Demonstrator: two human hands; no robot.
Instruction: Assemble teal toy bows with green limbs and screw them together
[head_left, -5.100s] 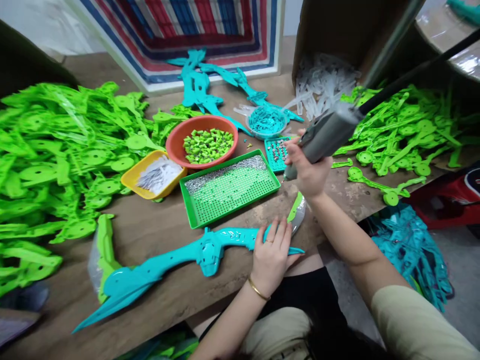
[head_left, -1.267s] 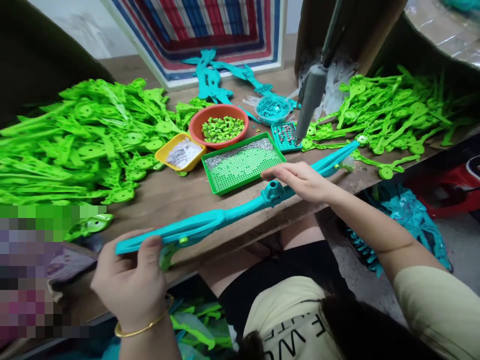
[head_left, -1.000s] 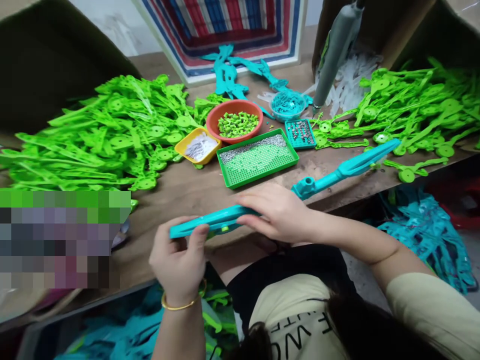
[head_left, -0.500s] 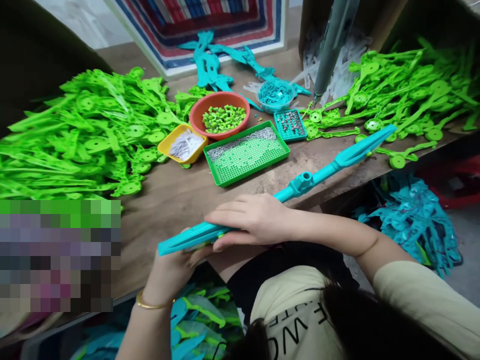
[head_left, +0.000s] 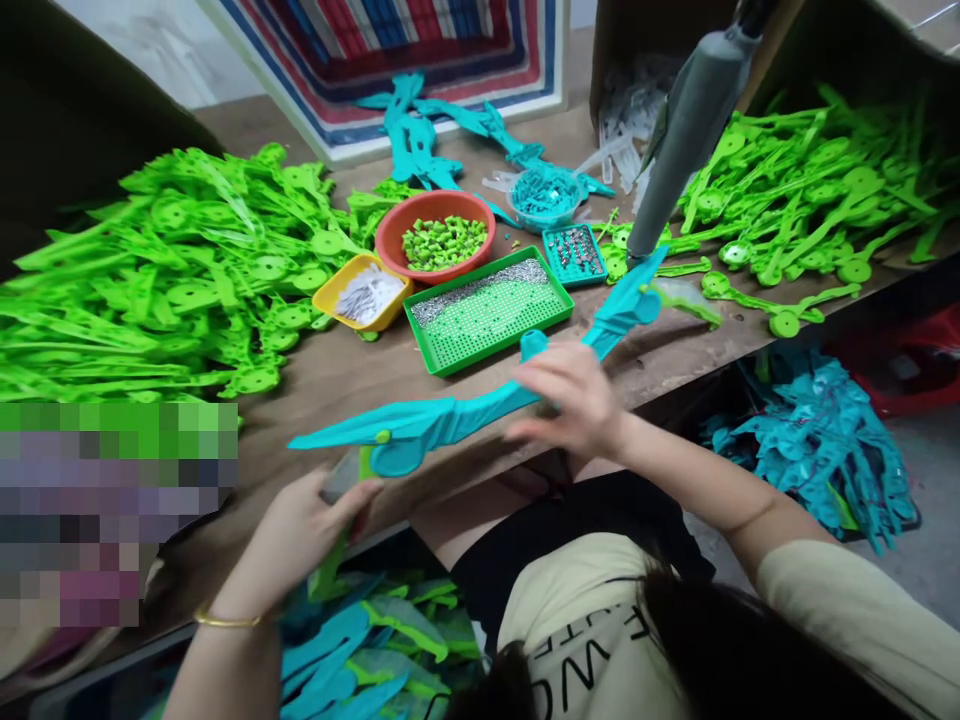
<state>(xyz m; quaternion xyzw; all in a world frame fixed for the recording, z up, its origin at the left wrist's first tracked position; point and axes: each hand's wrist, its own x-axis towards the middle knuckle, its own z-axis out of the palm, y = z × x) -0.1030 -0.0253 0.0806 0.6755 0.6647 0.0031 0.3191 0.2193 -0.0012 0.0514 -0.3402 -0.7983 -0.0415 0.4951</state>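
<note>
A long turquoise plastic bow-shaped piece slants over the table's front edge, its pointed ends to left and right. My right hand is closed around its middle, beside a short round stub. From its left end a green and clear plastic arm hangs down. My left hand grips that arm between thumb and fingers, and the palm hides part of it. A similar green and clear arm sticks out at the right end, near the tip of a hanging grey tool.
Green plastic parts are heaped left, more right. Between them stand a red bowl, a yellow tray, a green perforated tray and a small turquoise tray. Finished-looking turquoise pieces lie low right.
The bow-shaped piece has turned over and shifted left, and green arms now stick out from its ends. My left hand moved left and down onto one arm; the right slid to the middle. The grey tool tilted.
</note>
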